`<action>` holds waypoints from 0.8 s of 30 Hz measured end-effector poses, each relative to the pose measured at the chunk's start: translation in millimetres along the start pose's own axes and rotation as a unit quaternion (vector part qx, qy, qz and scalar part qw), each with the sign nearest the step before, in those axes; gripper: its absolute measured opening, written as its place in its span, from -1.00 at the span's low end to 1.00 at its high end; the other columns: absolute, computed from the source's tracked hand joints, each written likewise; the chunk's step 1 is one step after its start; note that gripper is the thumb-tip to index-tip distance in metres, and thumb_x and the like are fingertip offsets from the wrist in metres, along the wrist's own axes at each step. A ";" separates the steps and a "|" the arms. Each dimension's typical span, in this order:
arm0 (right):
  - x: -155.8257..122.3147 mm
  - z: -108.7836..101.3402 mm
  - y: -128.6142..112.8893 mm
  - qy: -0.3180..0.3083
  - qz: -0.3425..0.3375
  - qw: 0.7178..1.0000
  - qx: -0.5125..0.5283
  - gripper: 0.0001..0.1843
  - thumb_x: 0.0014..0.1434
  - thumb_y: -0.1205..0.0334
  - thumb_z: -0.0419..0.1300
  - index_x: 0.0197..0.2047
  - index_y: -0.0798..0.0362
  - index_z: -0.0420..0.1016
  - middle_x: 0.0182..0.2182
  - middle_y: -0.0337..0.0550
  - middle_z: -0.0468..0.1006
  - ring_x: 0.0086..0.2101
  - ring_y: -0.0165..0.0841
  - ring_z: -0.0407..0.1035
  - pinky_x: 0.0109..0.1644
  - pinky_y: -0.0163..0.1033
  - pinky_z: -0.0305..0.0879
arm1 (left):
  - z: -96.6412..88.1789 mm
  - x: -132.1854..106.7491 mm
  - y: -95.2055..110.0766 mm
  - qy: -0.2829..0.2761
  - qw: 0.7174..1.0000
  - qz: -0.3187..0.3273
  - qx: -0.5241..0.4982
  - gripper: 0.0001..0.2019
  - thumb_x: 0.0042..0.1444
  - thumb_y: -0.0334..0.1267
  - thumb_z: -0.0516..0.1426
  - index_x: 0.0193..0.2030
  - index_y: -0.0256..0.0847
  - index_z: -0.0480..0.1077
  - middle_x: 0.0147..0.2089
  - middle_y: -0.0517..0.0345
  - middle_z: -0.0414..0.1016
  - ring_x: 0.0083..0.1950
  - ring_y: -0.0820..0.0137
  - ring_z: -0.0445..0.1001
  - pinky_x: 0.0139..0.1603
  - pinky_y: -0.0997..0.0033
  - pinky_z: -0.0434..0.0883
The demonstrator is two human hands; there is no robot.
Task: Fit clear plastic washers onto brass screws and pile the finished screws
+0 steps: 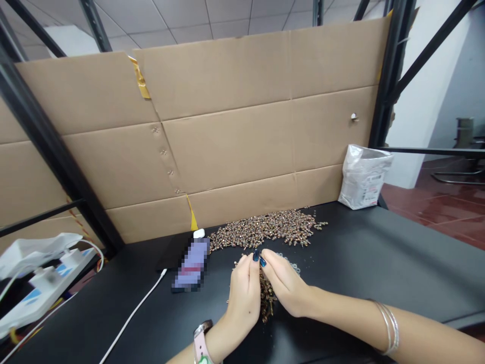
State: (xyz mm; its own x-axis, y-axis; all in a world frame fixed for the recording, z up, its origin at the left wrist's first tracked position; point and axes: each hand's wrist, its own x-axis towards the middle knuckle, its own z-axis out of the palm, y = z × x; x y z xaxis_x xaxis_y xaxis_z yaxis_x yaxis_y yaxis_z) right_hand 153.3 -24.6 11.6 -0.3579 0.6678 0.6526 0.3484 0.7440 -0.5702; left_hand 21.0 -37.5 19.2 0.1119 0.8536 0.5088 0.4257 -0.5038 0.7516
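My left hand (244, 290) and my right hand (285, 285) meet over the black table (379, 263), thumbs and fingertips pinched together. Between the palms lies a small heap of little copper-coloured screws (267, 298). What the fingertips pinch is too small to make out. A larger pile of the same screws (269, 228) spreads behind the hands, near the cardboard wall. Some small ring-like washers (290, 262) lie just past my right hand. A watch sits on my left wrist, bangles on my right forearm.
A phone (191, 268) with a white cable (132, 313) lies left of the hands. A white plastic bag (362, 177) stands at the back right. A cardboard wall (227, 126) closes the back. A white power strip (41, 285) sits at far left.
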 end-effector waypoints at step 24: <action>26.7 -22.5 38.0 -0.143 -0.376 0.877 -0.264 -0.81 0.23 0.38 -0.11 -0.25 0.09 0.31 -0.35 -0.03 0.39 -0.37 -0.29 0.18 -0.31 -0.15 0.13 | -22.1 15.7 3.6 -0.226 0.905 -0.297 -0.203 -0.65 0.03 0.02 -0.03 -0.53 -0.17 -0.04 -0.56 0.39 -0.13 -0.57 0.58 -0.18 -0.57 0.52 -0.21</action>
State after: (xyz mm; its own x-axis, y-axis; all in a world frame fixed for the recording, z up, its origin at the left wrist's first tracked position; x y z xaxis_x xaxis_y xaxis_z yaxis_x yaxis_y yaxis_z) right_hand 176.5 20.9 18.6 -0.8339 0.0285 0.5513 0.2468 0.9125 0.3261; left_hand 4.5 -28.9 39.1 0.3663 0.9109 -0.1897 0.1758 0.1325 0.9755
